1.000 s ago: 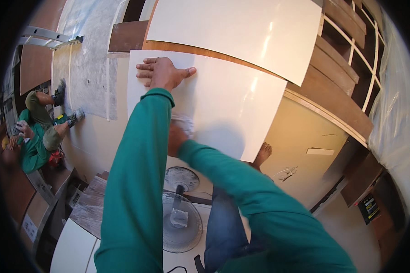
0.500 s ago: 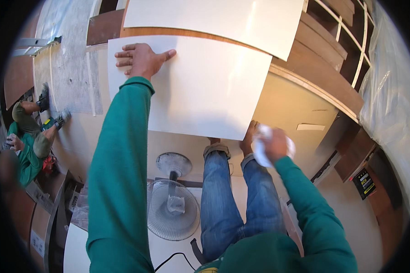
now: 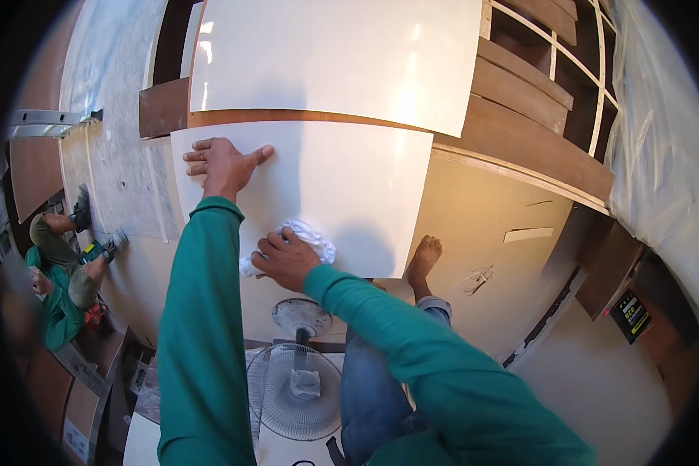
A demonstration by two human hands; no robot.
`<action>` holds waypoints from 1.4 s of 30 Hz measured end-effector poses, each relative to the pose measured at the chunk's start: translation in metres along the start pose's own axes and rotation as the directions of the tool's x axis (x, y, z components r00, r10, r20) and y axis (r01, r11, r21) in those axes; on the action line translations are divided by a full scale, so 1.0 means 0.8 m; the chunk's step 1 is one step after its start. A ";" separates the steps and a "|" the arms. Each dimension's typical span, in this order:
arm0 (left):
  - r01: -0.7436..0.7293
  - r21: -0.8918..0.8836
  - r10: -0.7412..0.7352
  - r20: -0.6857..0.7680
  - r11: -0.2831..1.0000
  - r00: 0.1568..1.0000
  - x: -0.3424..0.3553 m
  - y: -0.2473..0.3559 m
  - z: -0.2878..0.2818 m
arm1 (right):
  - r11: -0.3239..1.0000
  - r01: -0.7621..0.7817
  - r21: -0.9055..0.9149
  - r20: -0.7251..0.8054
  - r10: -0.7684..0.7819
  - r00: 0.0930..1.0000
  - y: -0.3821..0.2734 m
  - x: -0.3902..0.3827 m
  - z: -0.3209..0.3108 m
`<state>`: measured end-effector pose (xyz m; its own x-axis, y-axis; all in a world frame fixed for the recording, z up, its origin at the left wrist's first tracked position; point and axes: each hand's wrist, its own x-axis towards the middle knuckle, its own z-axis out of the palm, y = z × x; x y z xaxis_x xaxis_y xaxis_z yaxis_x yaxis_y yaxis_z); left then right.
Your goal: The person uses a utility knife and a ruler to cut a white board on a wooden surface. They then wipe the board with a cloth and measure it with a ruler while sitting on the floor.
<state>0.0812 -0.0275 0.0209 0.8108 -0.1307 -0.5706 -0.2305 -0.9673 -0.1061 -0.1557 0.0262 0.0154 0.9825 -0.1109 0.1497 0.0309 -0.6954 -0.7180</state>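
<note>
A glossy white panel (image 3: 365, 179) lies flat in front of me, its near edge toward my feet. My left hand (image 3: 224, 167) rests on its left part, palm down, with fingers spread and thumb out. Bunched under my right hand (image 3: 287, 260) is a white cloth (image 3: 309, 238), pressed on the panel near its front edge. The fingers curl over the cloth and part of it sticks out on the left. Beyond a brown strip lies a second white panel (image 3: 334, 58).
A standing fan (image 3: 295, 392) is close by my legs. Brown boards (image 3: 520, 85) and a framed shelf unit are at the far right, beside plastic sheeting (image 3: 668, 147). A co-worker (image 3: 58, 287) sits at the left, below a metal ladder (image 3: 50, 118). A black box (image 3: 627, 314) is at right.
My right hand has brought the cloth from beside my right leg leftward onto the panel's front part. My left hand stays spread on the panel. The view has shifted.
</note>
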 end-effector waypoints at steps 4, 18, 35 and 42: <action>0.022 -0.088 -0.020 0.028 0.996 0.999 -0.019 0.003 0.004 | 0.978 -0.203 -0.047 -0.022 0.202 0.979 0.080 -0.049 -0.103; 0.060 -0.090 -0.052 0.085 0.994 0.995 -0.025 0.010 -0.003 | 0.892 -0.402 -0.208 -0.309 0.330 0.892 0.116 0.053 -0.155; 0.013 -0.142 -0.011 0.016 0.990 1.000 -0.024 0.002 0.003 | 0.947 -0.198 -0.253 -0.041 0.194 0.980 0.060 -0.090 -0.109; 0.064 -0.157 -0.052 0.077 0.985 0.996 -0.026 0.015 -0.009 | 0.690 -0.577 0.438 0.110 0.596 0.796 -0.048 0.096 0.039</action>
<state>0.0656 -0.0376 0.0373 0.7778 -0.0626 -0.6254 -0.0905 -0.9958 -0.0129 -0.0760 0.0669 0.0332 0.8202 -0.4247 -0.3834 -0.4652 -0.1048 -0.8790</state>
